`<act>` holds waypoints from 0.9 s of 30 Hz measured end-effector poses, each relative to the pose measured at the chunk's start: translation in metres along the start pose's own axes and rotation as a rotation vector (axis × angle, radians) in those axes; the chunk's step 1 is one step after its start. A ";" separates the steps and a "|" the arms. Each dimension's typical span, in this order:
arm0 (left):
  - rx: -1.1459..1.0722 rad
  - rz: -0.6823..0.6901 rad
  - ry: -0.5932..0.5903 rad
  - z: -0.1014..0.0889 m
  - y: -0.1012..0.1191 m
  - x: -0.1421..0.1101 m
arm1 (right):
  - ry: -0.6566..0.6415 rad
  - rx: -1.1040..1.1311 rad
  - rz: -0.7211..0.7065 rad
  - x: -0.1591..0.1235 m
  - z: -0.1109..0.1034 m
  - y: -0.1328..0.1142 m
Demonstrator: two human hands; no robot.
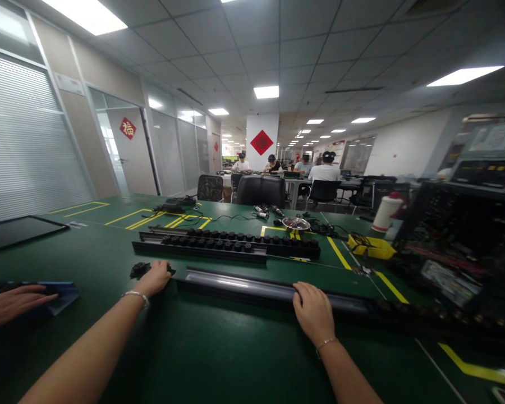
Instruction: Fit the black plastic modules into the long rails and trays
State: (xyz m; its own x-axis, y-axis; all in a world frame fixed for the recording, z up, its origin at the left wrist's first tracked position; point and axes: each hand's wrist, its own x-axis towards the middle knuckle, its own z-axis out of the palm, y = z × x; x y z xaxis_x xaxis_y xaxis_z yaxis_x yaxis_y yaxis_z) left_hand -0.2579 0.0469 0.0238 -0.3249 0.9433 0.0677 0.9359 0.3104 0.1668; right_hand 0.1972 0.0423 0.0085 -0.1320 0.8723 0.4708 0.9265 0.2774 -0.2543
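My left hand point(155, 279) is closed on a small black part, its fingers pinched beside the left end of a long, dark channel-shaped rail point(235, 285). Just left of these fingers is a knobbly black piece point(139, 270); whether it belongs to the held part I cannot tell. With fingers curled over the rail's near edge, my right hand point(314, 311) grips it around mid-length. The rail's inner face looks smooth and shiny on the left, while rows of dark round parts point(441, 317) show toward the right.
Behind lie more rails point(202, 253) with several black round parts. A co-worker's hand point(19, 306) rests on another rail at left. A metal bowl point(295, 224), yellow tray point(370, 247), white bottle point(387, 212) and open electronics case point(454, 247) stand further right. Cables point(180, 207) lie behind.
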 end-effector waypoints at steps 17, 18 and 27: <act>0.100 -0.075 0.154 -0.002 0.023 -0.008 | 0.025 -0.053 -0.028 0.001 -0.003 0.008; 0.091 -0.042 0.238 -0.003 0.033 -0.013 | 0.050 -0.076 -0.015 0.003 -0.006 0.013; -0.151 0.438 0.249 0.037 0.150 -0.074 | 0.365 -0.370 0.561 -0.009 -0.044 0.105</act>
State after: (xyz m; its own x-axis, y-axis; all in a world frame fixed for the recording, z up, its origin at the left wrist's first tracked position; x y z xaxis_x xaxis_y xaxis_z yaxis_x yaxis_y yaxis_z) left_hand -0.0879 0.0279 0.0078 0.0529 0.9184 0.3920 0.9671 -0.1450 0.2090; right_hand 0.3112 0.0460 0.0143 0.4581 0.6364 0.6206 0.8867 -0.3767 -0.2682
